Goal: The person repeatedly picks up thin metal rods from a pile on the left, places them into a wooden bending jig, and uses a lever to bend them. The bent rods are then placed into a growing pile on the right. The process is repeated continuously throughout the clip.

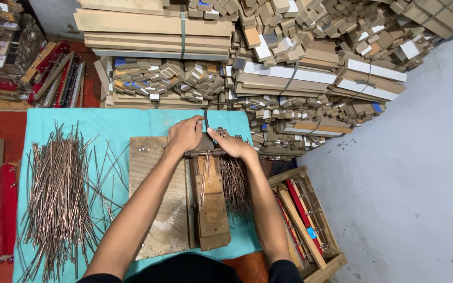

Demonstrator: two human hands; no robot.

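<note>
My left hand (pixel 184 135) and my right hand (pixel 233 144) meet at the far end of a wooden jig (pixel 211 204) that lies on a plywood board (pixel 158 209). Both hands press on a dark curved metal handle (pixel 209 111) and a metal bar (pixel 204 153) across the jig. A thin copper rod (pixel 204 181) lies along the jig's top. To the right of the jig sits a bundle of short bent copper wires (pixel 235 183). A big loose heap of long copper rods (pixel 58 194) lies on the turquoise cloth (pixel 121 126) to my left.
Stacks of cut wooden blocks and boards (pixel 289 63) fill the far side. A wooden crate (pixel 305 220) with slats and red pieces stands at my right. Red-and-wood frames (pixel 1 209) lie at the left. Grey concrete floor (pixel 410 173) spreads to the right.
</note>
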